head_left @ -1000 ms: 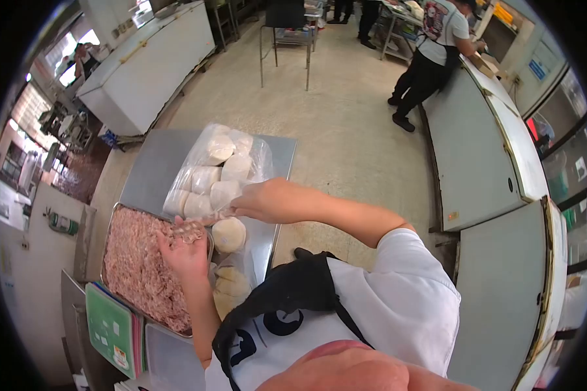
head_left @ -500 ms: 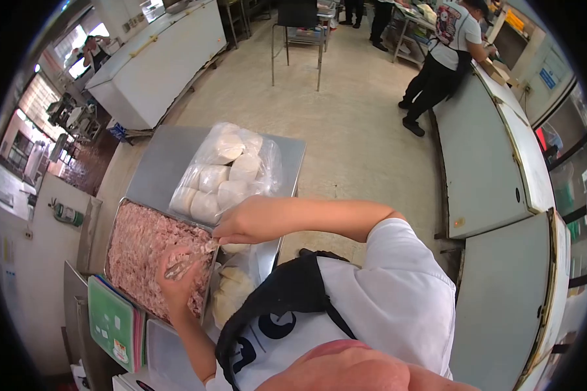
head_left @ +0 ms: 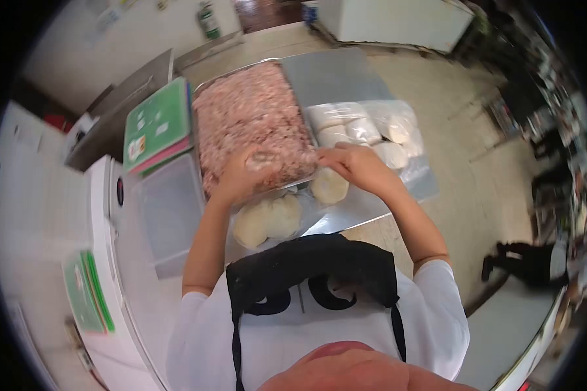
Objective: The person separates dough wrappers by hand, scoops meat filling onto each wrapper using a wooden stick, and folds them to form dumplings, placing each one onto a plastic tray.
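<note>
A metal tray [head_left: 310,130] full of pink ground meat [head_left: 248,107] lies before me. My left hand [head_left: 244,174] is over the tray's near part, its fingers curled around a small pale dumpling wrapper [head_left: 265,157], blurred by motion. At the tray's right edge, my right hand [head_left: 355,166] is closed in a pinch; whatever lies between its fingertips is too small to name. Under and beside it is a round stack of pale dough wrappers [head_left: 330,186]. Closer to my body, more stacked wrappers [head_left: 267,220] rest in clear plastic.
A clear bag of several wrapper stacks [head_left: 364,130] lies on the metal table [head_left: 336,68]. Green-lidded containers [head_left: 156,124] and a translucent plastic bin [head_left: 169,215] stand left of the tray. A person [head_left: 535,262] stands at a white chest freezer [head_left: 512,326] on the right.
My view has turned left and down, so the tray now sits more centrally. My left hand still holds the wrapper; my right hand stays by the tray's right edge.
</note>
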Action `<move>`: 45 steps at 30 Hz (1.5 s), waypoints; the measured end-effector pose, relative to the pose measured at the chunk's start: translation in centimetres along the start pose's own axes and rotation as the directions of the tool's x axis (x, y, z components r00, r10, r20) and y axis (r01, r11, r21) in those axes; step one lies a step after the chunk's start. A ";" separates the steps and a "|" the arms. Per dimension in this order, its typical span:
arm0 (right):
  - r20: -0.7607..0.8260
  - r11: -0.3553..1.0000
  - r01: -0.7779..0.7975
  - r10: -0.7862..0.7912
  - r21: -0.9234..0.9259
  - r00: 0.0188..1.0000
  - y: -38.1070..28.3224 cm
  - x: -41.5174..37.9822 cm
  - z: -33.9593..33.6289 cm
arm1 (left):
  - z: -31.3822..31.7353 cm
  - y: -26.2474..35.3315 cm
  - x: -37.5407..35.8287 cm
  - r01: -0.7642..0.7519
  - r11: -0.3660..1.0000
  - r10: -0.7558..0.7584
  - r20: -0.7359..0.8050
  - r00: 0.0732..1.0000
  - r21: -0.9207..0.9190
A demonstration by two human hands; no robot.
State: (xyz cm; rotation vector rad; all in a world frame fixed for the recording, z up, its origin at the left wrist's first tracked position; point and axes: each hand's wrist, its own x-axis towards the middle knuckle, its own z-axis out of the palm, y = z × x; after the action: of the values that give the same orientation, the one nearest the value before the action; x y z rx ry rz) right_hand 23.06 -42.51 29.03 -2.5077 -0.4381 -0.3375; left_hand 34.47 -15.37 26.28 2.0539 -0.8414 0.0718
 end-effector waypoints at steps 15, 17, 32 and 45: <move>0.158 0.967 -0.051 0.012 0.248 0.987 2.7 1.4 -0.8 | -0.8 3.7 -1.9 0.153 0.974 -0.165 -0.057 0.985 -0.170; 0.197 0.960 0.047 -0.104 0.277 0.975 1.4 1.5 -0.2 | -0.6 3.9 -1.6 0.038 0.999 -0.038 -0.046 0.998 -0.011; 0.477 0.849 -0.225 -0.036 0.478 0.878 4.9 3.0 0.9 | 1.8 3.6 -2.0 0.356 0.929 -0.366 -0.101 0.925 -0.105; 0.143 0.966 0.259 -0.254 -0.023 0.957 1.5 3.9 -0.3 | 1.1 1.0 -3.9 0.368 0.929 -0.370 -0.095 0.924 -0.045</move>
State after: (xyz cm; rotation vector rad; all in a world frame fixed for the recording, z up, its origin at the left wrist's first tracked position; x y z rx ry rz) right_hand 27.11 -42.90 29.83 -2.5266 -0.8251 -0.2735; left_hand 30.65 -14.50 24.95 2.1305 -0.3792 -0.0423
